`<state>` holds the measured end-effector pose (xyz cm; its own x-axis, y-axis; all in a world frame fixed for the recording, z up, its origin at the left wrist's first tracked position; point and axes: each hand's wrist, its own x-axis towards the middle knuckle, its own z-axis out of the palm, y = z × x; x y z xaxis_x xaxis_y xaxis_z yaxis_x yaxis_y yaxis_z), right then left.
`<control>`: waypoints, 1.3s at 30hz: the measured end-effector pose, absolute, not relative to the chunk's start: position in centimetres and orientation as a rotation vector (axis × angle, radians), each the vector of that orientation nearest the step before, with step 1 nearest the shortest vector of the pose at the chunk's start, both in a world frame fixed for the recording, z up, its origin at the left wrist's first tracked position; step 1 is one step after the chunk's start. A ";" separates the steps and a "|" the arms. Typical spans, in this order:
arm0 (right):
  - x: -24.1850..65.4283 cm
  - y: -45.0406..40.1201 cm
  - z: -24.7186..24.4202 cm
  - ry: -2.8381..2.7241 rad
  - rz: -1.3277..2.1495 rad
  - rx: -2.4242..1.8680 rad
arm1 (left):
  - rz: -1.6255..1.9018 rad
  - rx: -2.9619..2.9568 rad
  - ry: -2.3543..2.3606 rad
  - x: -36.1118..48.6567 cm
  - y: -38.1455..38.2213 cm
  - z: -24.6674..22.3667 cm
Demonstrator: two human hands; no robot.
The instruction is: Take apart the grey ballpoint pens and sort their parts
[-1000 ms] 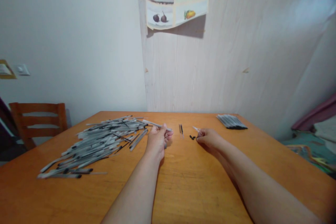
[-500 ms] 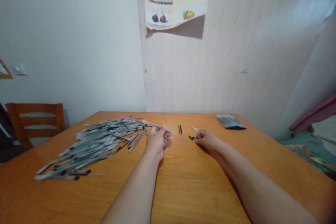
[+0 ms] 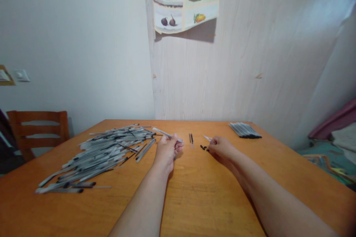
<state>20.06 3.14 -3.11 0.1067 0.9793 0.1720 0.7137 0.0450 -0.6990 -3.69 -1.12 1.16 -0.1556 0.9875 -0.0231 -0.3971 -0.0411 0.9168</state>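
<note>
Between the thumb and fingers of my left hand [image 3: 168, 151] is a pale translucent tube [image 3: 164, 132], slanting up to the left. My right hand [image 3: 221, 147] is pinched on a thin clear piece [image 3: 206, 137] that sticks out to the upper left. Its fingertips are beside several small black caps [image 3: 204, 147] on the table. Two thin dark refills [image 3: 191, 138] lie between my hands. A large heap of pale tubes with black ends [image 3: 102, 152] spreads left of my left hand. At the back right sits a neat row of similar tubes [image 3: 244, 130].
The wooden table [image 3: 191, 200] ends against a wall with a fruit picture sheet [image 3: 183, 3]. A wooden chair [image 3: 40, 127] stands beyond the left edge. Cloths and other items [image 3: 330, 163] lie past the right edge.
The view has tilted up slightly. My right hand has shifted a little to the right, and its fingertips are nearer the black caps. My left hand still holds its tube.
</note>
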 end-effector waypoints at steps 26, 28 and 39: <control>11.5 -1.4 0.1 -1.568 1.533 -1.140 | 1.414 0.822 0.997 -2.8 -1.2 0.0; 11.4 -1.2 0.0 -1.559 1.500 -1.165 | 1.417 0.826 1.012 -2.8 -1.1 -0.1; 11.8 -1.2 0.3 -1.613 1.384 -1.160 | 1.474 0.786 1.029 -3.7 -0.8 0.4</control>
<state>11.79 -1.18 0.32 -0.3498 0.9360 -0.0404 0.1818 0.0256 -0.9830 -3.68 -0.78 0.38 -0.1598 0.9847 -0.0692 -0.4045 -0.0014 0.9145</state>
